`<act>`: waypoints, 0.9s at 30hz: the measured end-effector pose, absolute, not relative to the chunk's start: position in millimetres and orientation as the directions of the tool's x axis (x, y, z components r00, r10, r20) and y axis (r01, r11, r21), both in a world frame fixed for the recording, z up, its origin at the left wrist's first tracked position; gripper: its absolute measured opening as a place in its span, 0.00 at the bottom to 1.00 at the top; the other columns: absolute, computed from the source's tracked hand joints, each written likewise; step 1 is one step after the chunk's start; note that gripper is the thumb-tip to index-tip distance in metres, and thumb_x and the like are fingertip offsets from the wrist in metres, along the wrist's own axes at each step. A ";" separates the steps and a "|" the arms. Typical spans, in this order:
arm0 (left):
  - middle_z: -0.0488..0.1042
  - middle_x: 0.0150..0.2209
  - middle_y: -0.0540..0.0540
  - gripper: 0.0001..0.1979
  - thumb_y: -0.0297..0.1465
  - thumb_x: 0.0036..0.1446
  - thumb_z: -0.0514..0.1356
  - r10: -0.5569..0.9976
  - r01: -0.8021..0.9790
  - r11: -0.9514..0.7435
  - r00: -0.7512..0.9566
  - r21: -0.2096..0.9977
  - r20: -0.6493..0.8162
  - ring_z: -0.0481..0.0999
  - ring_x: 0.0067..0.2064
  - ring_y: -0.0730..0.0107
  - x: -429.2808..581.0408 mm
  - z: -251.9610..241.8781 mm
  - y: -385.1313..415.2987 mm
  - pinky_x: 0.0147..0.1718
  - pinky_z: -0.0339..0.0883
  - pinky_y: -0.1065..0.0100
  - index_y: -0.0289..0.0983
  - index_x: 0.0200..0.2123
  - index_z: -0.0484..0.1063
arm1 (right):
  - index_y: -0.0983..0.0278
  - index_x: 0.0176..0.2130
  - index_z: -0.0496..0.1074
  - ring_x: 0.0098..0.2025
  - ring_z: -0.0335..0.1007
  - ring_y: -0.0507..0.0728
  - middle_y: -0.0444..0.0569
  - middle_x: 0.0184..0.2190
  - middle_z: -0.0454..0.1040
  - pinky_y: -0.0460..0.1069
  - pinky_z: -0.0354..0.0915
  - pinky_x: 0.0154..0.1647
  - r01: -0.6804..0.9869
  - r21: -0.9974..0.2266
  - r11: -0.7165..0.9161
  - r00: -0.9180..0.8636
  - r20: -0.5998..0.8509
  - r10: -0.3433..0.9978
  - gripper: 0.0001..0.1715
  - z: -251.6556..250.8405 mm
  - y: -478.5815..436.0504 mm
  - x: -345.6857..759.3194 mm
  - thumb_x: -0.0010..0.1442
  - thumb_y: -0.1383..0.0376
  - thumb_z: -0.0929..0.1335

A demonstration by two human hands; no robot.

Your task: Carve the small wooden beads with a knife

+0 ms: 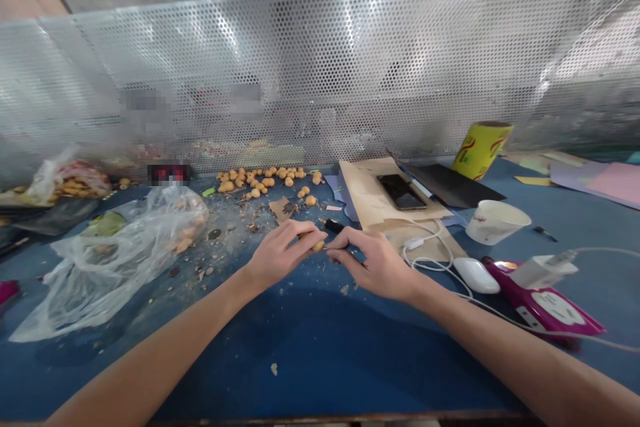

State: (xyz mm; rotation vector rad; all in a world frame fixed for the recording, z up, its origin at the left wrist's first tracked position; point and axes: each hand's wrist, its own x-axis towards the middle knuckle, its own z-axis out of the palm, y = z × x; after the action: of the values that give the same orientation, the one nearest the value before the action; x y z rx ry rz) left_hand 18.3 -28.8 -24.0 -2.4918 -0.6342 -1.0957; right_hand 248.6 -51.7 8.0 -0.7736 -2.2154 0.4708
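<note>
Over the middle of the blue table, my left hand (285,250) is closed around a small tan gourd (318,246), of which only the right end shows. My right hand (377,261) pinches a thin metal tool (327,249) whose tip points at the gourd; most of it is hidden by the fingers, so its kind is unclear. Just behind the two hands is a black handle-like piece (333,225). Farther back lie several more small gourds (267,181) in a loose group. A torn scrap of brown paper (281,209) and scattered crumbs lie in front of them.
To the left is a crumpled clear plastic bag (115,267). A phone (401,191) rests on brown paper at the right, near a white cup (497,221), a yellow roll (481,150), a white earbud case (477,275) and a magenta power strip (555,310) with cables. A perforated metal screen (320,73) stands behind.
</note>
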 end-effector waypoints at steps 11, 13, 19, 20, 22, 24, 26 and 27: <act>0.72 0.45 0.42 0.16 0.29 0.64 0.57 0.302 0.525 -0.850 0.565 -0.052 0.768 0.74 0.47 0.67 19.4 -27.8 -27.4 0.48 0.70 0.65 0.39 0.55 0.67 | 0.63 0.37 0.70 0.32 0.71 0.51 0.46 0.31 0.76 0.46 0.66 0.35 0.400 -0.428 0.810 -0.575 0.572 0.586 0.04 5.1 -49.1 249.5 0.65 0.67 0.65; 0.72 0.45 0.41 0.16 0.29 0.64 0.57 0.320 0.525 -0.851 0.547 -0.019 0.774 0.74 0.47 0.66 20.7 -27.0 -28.6 0.48 0.70 0.65 0.38 0.55 0.67 | 0.63 0.37 0.70 0.31 0.70 0.51 0.46 0.30 0.75 0.46 0.65 0.34 0.409 -0.411 0.815 -0.560 0.593 0.579 0.05 5.4 -48.8 249.7 0.65 0.66 0.65; 0.75 0.45 0.42 0.15 0.29 0.65 0.55 0.334 0.508 -0.862 0.562 0.004 0.756 0.76 0.46 0.66 27.3 -27.6 -33.0 0.47 0.72 0.64 0.41 0.54 0.68 | 0.63 0.38 0.71 0.33 0.71 0.53 0.48 0.32 0.75 0.47 0.66 0.36 0.423 -0.308 0.852 -0.643 0.560 0.522 0.09 7.4 -45.9 252.9 0.67 0.64 0.62; 0.76 0.45 0.43 0.14 0.29 0.65 0.55 0.350 0.513 -0.858 0.553 0.021 0.756 0.76 0.46 0.67 28.2 -28.4 -33.2 0.47 0.72 0.64 0.41 0.53 0.69 | 0.63 0.39 0.71 0.33 0.71 0.53 0.48 0.32 0.75 0.48 0.66 0.37 0.426 -0.291 0.857 -0.648 0.563 0.513 0.09 7.4 -45.0 253.6 0.67 0.65 0.62; 0.76 0.44 0.44 0.13 0.29 0.65 0.55 0.377 0.524 -0.850 0.523 0.061 0.764 0.77 0.46 0.67 29.5 -30.4 -32.9 0.47 0.72 0.65 0.41 0.52 0.70 | 0.63 0.40 0.71 0.33 0.70 0.53 0.48 0.31 0.75 0.48 0.66 0.36 0.429 -0.268 0.862 -0.650 0.571 0.501 0.09 7.3 -43.5 254.6 0.67 0.65 0.62; 0.77 0.44 0.45 0.13 0.29 0.64 0.56 0.396 0.526 -0.845 0.504 0.091 0.768 0.77 0.46 0.68 30.3 -32.7 -32.1 0.48 0.72 0.66 0.41 0.51 0.71 | 0.63 0.40 0.71 0.33 0.71 0.53 0.48 0.31 0.75 0.48 0.67 0.36 0.425 -0.265 0.866 -0.650 0.576 0.495 0.09 6.7 -42.4 255.0 0.67 0.64 0.62; 0.77 0.45 0.45 0.13 0.29 0.64 0.57 0.409 0.524 -0.845 0.499 0.110 0.764 0.77 0.46 0.69 31.0 -34.8 -31.5 0.48 0.72 0.67 0.41 0.51 0.72 | 0.63 0.40 0.71 0.33 0.71 0.53 0.48 0.32 0.75 0.48 0.67 0.37 0.421 -0.269 0.866 -0.656 0.569 0.496 0.10 5.6 -41.8 254.8 0.68 0.64 0.62; 0.77 0.45 0.45 0.13 0.29 0.63 0.57 0.416 0.522 -0.844 0.497 0.120 0.762 0.77 0.46 0.69 31.3 -35.7 -31.3 0.48 0.72 0.67 0.41 0.50 0.72 | 0.63 0.40 0.71 0.34 0.72 0.53 0.49 0.32 0.76 0.48 0.67 0.37 0.424 -0.271 0.864 -0.659 0.562 0.500 0.10 5.0 -41.6 254.7 0.68 0.65 0.61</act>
State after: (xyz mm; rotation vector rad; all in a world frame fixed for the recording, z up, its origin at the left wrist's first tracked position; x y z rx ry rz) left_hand 31.3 -31.3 -35.7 -2.6070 -0.8211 -1.2732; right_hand 254.7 -41.6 5.0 -0.6657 -2.3821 0.1528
